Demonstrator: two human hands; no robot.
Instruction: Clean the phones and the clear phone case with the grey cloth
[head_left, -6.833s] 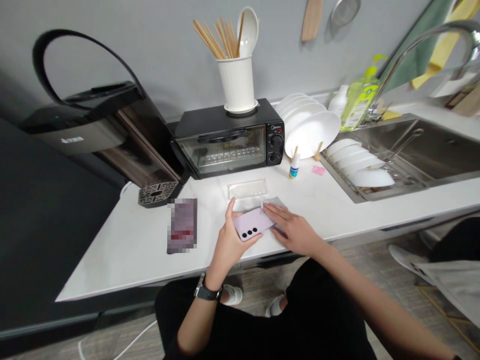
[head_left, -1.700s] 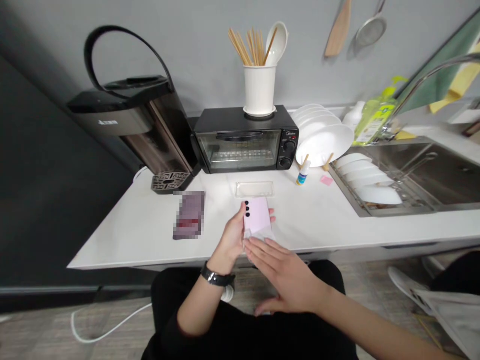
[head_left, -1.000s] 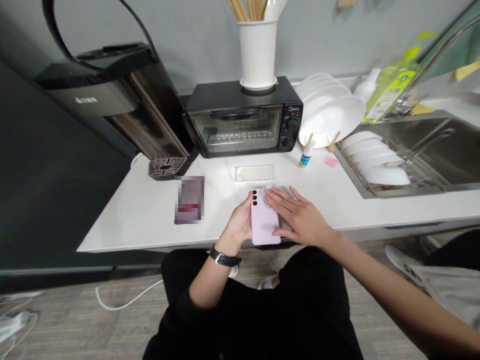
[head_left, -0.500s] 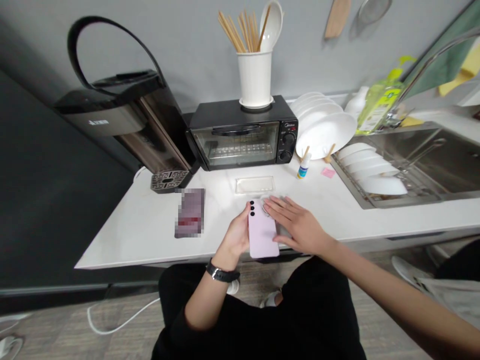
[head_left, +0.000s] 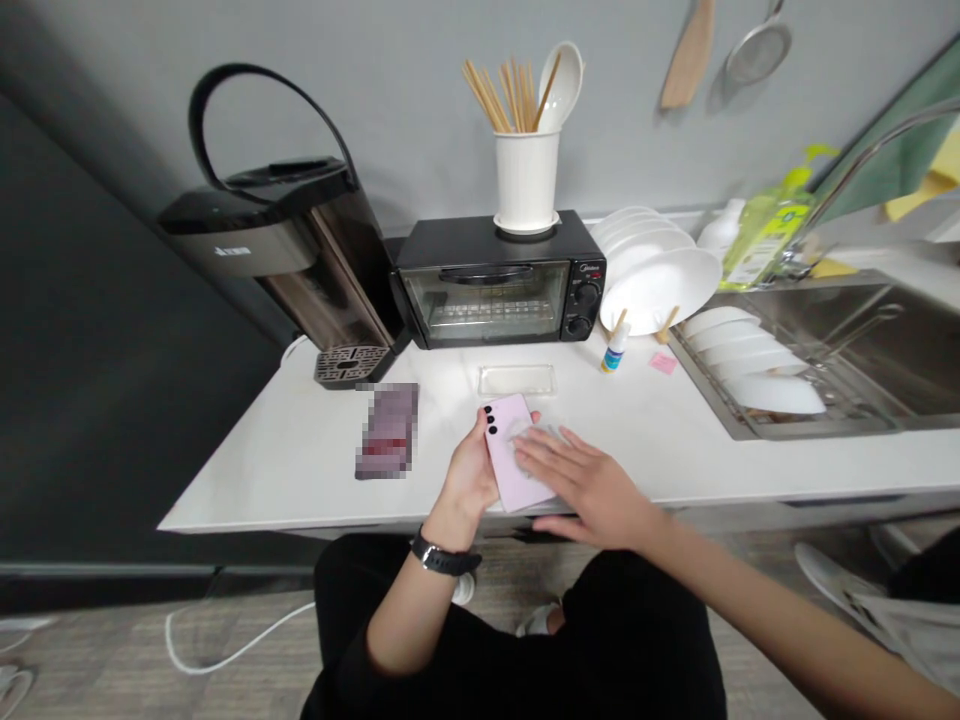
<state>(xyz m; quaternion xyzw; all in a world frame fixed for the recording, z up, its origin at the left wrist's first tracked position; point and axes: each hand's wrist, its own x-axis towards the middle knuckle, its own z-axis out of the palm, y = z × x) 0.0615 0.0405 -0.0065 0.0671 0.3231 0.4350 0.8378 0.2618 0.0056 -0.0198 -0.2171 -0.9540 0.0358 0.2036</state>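
My left hand [head_left: 472, 465] is wrapped round the side of a pale pink phone [head_left: 504, 420], its back with dark camera lenses turned up. Fingers of my right hand [head_left: 592, 485] lie flat over a thin whitish wipe [head_left: 553, 433], pressing it against the middle of the phone's back. The wipe is partly hidden under those fingers. Just beyond the phone lies a clear, shallow rectangular case [head_left: 517, 381]. A small white-capped bottle [head_left: 614, 350] stands farther right, with a pink slip [head_left: 663, 363] beside it.
A pixelated dark purple phone-shaped object [head_left: 388, 432] lies left on the white counter [head_left: 262, 480]. Behind are a water dispenser [head_left: 322, 250], a toaster oven [head_left: 495, 280] bearing a utensil holder [head_left: 526, 180], and racked plates [head_left: 660, 285]. Bowls [head_left: 757, 355] sit in the sink [head_left: 862, 415].
My right hand has slid the wipe from the phone's upper right edge down to the middle of its back. The phone has tilted, its top leaning left. The view has shifted slightly.
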